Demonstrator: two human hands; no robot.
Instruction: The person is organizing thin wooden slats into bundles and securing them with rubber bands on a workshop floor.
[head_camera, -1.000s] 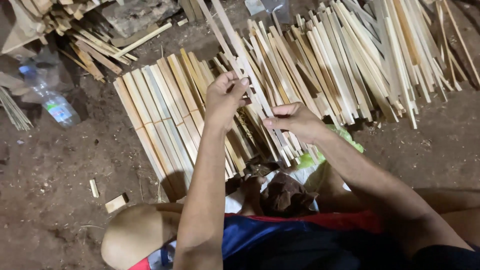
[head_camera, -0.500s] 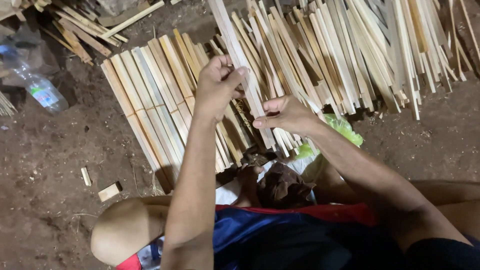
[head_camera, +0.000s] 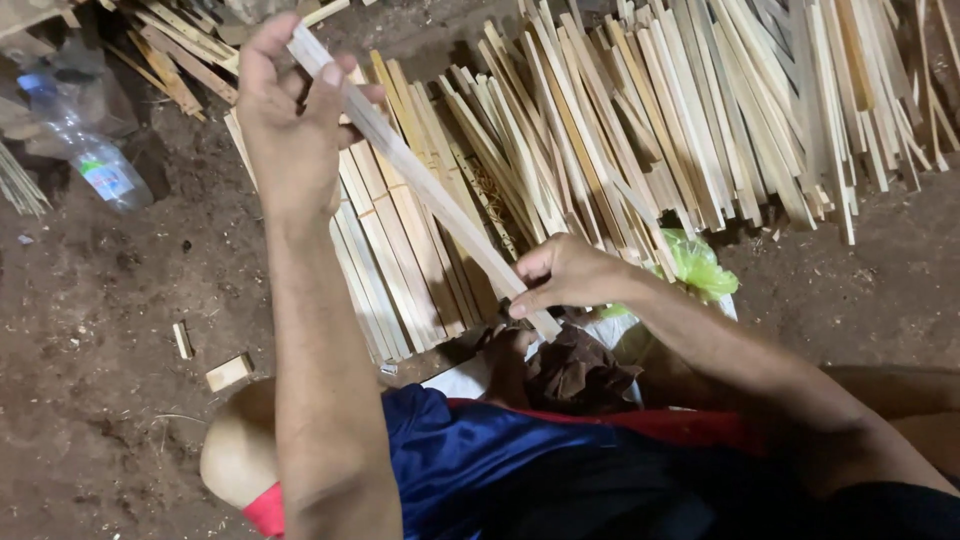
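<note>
both hands hold one long wooden slat slantwise above the dirt floor.

the left hand (head_camera: 290, 120) is clenched round the upper end of the slat (head_camera: 420, 180), and the right hand (head_camera: 565, 275) pinches its lower end between thumb and fingers, just over the neat row of slats (head_camera: 400, 260) lying on the floor (head_camera: 100, 300). it looks thin, light and fairly stiff, likely to snap if bent hard, with dry edges that may splinter; gripping both ends, as here, seems soundest. a loose pile of slats (head_camera: 720, 110) lies toward the far right, a plastic bottle (head_camera: 95, 165) at the far left.
</note>
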